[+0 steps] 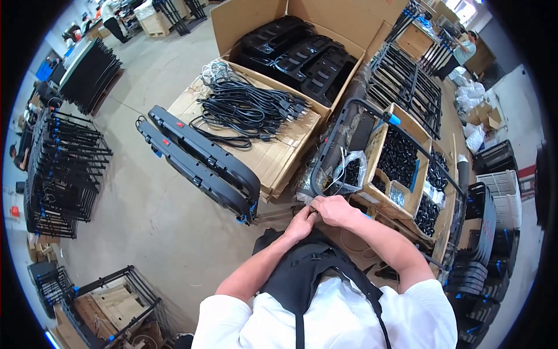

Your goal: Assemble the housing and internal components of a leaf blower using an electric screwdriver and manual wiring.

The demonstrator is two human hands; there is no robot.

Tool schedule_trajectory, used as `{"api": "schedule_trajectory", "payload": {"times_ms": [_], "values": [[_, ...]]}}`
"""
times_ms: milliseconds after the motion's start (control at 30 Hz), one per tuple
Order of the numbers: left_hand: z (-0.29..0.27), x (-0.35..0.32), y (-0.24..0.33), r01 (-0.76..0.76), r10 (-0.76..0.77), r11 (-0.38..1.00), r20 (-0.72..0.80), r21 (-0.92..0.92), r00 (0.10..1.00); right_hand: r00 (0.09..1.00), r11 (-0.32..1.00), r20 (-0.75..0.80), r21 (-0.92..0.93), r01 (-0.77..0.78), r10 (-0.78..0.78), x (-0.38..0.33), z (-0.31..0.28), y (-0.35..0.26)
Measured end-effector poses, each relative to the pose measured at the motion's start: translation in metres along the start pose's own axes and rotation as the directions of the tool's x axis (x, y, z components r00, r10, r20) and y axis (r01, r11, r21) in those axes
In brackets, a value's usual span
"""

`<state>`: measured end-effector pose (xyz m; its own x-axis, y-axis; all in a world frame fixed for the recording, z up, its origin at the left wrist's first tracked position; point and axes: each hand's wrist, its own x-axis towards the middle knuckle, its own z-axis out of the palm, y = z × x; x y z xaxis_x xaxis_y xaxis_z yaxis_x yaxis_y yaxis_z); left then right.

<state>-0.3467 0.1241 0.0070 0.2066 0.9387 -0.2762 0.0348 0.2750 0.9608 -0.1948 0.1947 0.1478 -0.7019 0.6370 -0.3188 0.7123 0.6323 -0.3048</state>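
My left hand (300,225) and my right hand (335,210) meet in front of my dark apron (302,264). Both are closed, fingertips almost touching, at the near lower corner of a bent black tube frame (317,168). Something small and dark shows between the fingers, too hidden to name. The frame leans across a wooden tray (365,190) with compartments of small black parts (399,158). A clear plastic bag (351,170) of black parts lies just beyond my right hand. A blue piece (394,119) sits on the frame's far corner.
Left of my hands stand two long black housings (200,163) with red switches. Behind them, bundled black power cords (250,104) lie on cardboard (276,166). An open carton (343,113) holds black moulded panels (296,55). Stacked black frames (64,168) stand left; another person (463,51) is far right.
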Motion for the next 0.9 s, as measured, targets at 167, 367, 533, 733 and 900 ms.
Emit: {"api": "schedule_trajectory", "payload": {"times_ms": [167,367,533,733,900], "values": [[-0.016,-0.003,0.025,0.09,-0.1,0.992,0.11,0.093,0.989,0.987,0.978,0.099,-0.152,0.143,-0.129,0.028,0.004,0.018],[-0.026,0.001,0.02,0.058,-0.07,0.987,0.077,0.15,0.995,0.974,0.973,0.071,-0.069,0.219,-0.214,0.014,-0.01,0.016],[-0.03,0.001,0.031,0.073,-0.088,0.986,0.1,0.149,0.991,0.984,0.984,-0.019,-0.032,0.177,-0.178,0.003,0.004,0.03],[-0.038,0.005,0.032,0.108,-0.122,0.985,0.107,0.132,0.987,0.996,0.993,-0.033,0.081,0.089,-0.087,0.005,-0.004,0.028],[-0.039,0.012,0.032,0.194,-0.202,0.979,0.163,0.068,0.966,0.974,0.952,-0.148,0.228,0.204,-0.173,0.001,0.0,0.031]]}}
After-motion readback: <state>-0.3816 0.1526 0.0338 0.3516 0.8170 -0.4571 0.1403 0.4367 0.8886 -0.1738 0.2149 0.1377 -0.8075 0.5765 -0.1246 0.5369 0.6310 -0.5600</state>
